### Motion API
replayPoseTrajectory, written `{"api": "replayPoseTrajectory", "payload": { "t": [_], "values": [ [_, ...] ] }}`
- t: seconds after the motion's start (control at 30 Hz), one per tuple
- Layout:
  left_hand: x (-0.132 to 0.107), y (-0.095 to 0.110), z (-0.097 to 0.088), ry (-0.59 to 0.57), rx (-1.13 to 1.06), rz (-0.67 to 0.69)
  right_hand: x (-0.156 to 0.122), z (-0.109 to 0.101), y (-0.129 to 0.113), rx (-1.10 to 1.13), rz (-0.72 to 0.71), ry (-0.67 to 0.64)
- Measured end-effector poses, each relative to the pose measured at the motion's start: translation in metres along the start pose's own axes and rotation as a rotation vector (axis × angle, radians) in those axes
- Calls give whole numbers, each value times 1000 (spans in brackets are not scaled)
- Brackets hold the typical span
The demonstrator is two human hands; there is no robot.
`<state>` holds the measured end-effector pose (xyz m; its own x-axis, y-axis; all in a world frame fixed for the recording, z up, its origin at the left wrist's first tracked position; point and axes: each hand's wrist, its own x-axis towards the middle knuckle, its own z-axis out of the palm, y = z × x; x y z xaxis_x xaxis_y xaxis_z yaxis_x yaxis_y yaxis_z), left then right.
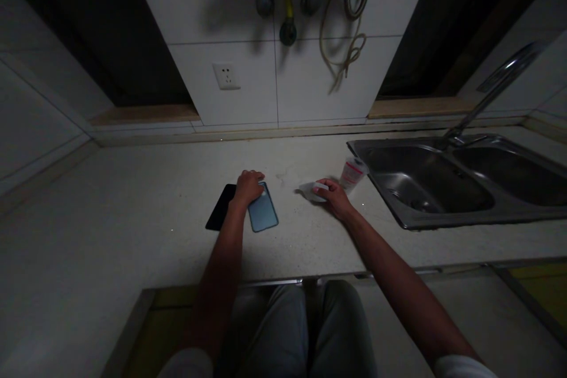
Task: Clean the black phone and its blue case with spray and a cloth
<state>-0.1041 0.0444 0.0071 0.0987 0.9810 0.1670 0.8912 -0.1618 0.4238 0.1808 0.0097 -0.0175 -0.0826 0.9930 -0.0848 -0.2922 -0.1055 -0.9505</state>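
Observation:
A bluish, see-through phone case [264, 214] lies flat on the light countertop [168, 189]. My left hand [248, 186] grips its upper end, fingers bent over the top edge and thumb near the camera cutout. Just left of the case is a black smartphone [220, 210], partly covered by my left wrist. In my right hand [335, 195], a crumpled white tissue [311, 191] is pinched between thumb and fingers, low over the counter. Right behind that hand stands a translucent plastic cup [353, 172] with red markings.
A double steel sink [425, 180] with a curved faucet [491, 91] is set into the counter at right. Along the back wall are a power socket [225, 76], several hoses and a looped cord [352, 53]. My legs are below the counter's front edge.

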Motion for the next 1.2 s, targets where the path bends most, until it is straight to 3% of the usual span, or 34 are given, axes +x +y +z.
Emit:
{"api": "replayPoseTrajectory", "payload": {
  "t": [0.1,0.23,0.33,0.43,0.6,0.7,0.87,0.97,1.07,1.2],
  "values": [
    [-1,1,0,2,21,-22,0,0,-1,11,-2,-7],
    [0,10,2,43,-178,25,-1,-1,-2,11,-16,-28],
    [1,21,2,109,-438,16,-2,-1,-3,32,-7,-43],
    [1,37,4,124,-798,-111,-3,1,-5,77,-15,-56],
    [-4,66,22,174,-1143,-200,-4,3,-6,27,-71,-35],
    [-7,76,40,121,-1323,-364,-4,2,-5,-54,-29,-72],
    [-4,83,55,76,-1499,-470,0,-1,-1,-211,-30,-31],
    [-7,94,55,-73,-1805,-446,3,0,4,-333,-109,88],
    [-16,108,58,-205,-1930,-379,4,4,10,-405,-167,180],
    [-25,116,63,-363,-1984,-474,1,9,12,-349,-165,112]
  ]
}}
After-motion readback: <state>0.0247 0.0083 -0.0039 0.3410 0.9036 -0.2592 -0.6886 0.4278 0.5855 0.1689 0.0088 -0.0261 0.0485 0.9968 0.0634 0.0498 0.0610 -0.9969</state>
